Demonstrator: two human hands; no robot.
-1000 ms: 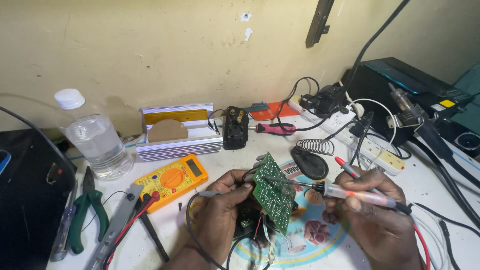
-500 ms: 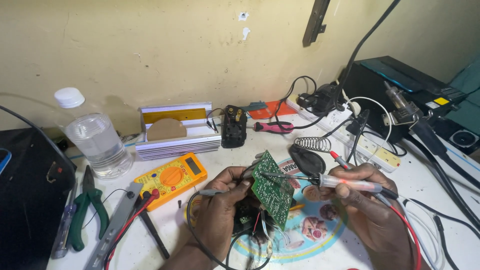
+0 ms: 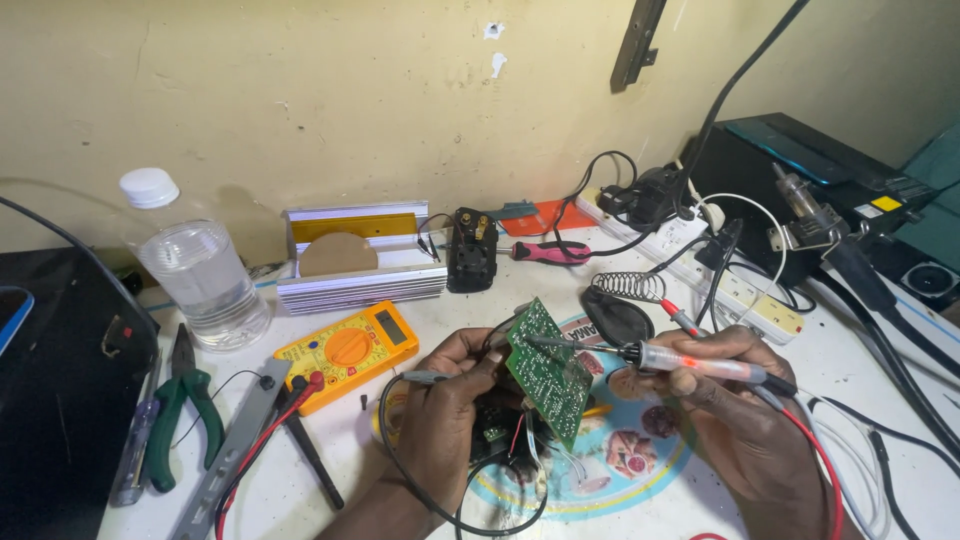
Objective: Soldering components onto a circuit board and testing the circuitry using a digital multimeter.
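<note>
My left hand (image 3: 450, 400) grips the green circuit board (image 3: 548, 372) tilted up, solder side exposed; my right hand (image 3: 735, 385) pinches the red probe (image 3: 690, 362), tip touching it.

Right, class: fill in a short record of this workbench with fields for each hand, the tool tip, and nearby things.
Left hand: holds green circuit board, tilted on edge
Right hand: grips soldering iron
Iron tip: at the board's face
Left of the hands: yellow multimeter, green-handled pliers, water bottle
Behind: coiled iron stand, white power strip
</note>
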